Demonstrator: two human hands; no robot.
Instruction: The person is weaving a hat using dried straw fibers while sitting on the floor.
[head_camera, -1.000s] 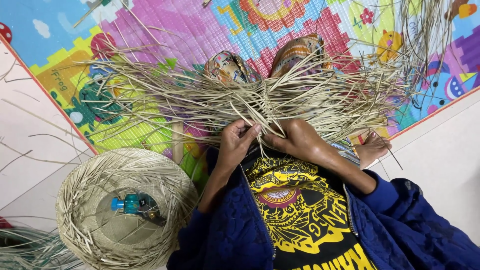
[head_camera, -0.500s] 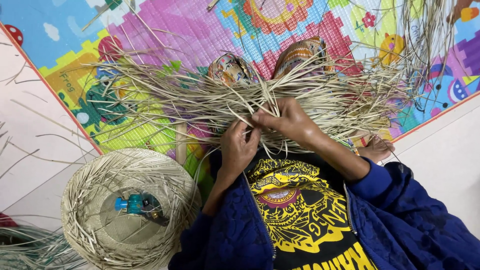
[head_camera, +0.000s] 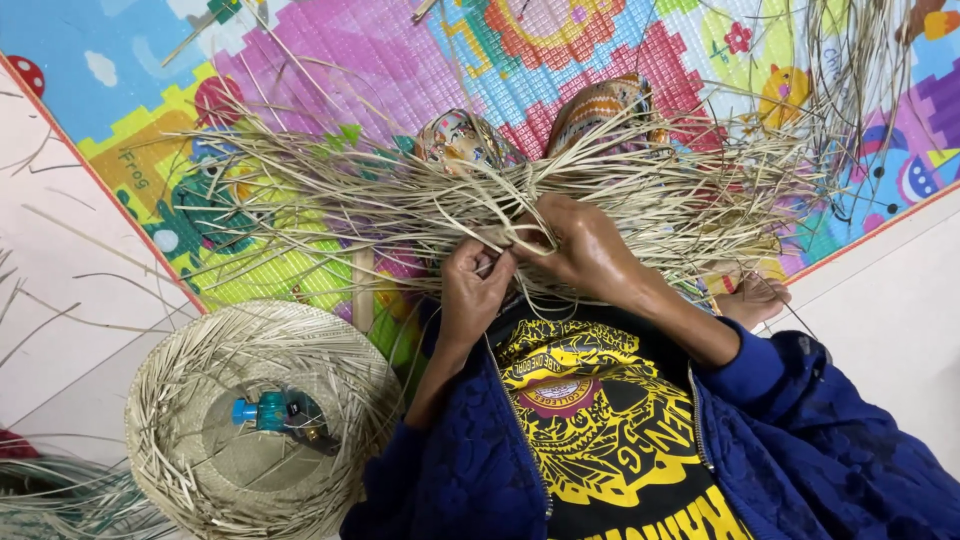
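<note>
A wide bundle of pale straw strands (head_camera: 400, 205) lies across my lap, fanning out left and right. My left hand (head_camera: 472, 292) pinches a few strands at the bundle's middle, fingers closed on them. My right hand (head_camera: 585, 245) grips the strands right beside it, the two hands almost touching. Two patterned knees or feet in colourful cloth (head_camera: 460, 135) show just beyond the bundle. My blue jacket sleeves and a black shirt with a yellow print fill the lower part of the view.
A round woven straw hat (head_camera: 180, 440) lies brim up at lower left, with a small blue bottle (head_camera: 262, 411) inside. A colourful play mat (head_camera: 330, 60) covers the floor ahead. Loose strands lie on the white floor (head_camera: 60, 290) at left. A bare foot (head_camera: 752, 298) is at right.
Both hands have risen from my lap into the middle of the straw bundle and closed on strands there; the view has shifted slightly to the right.
</note>
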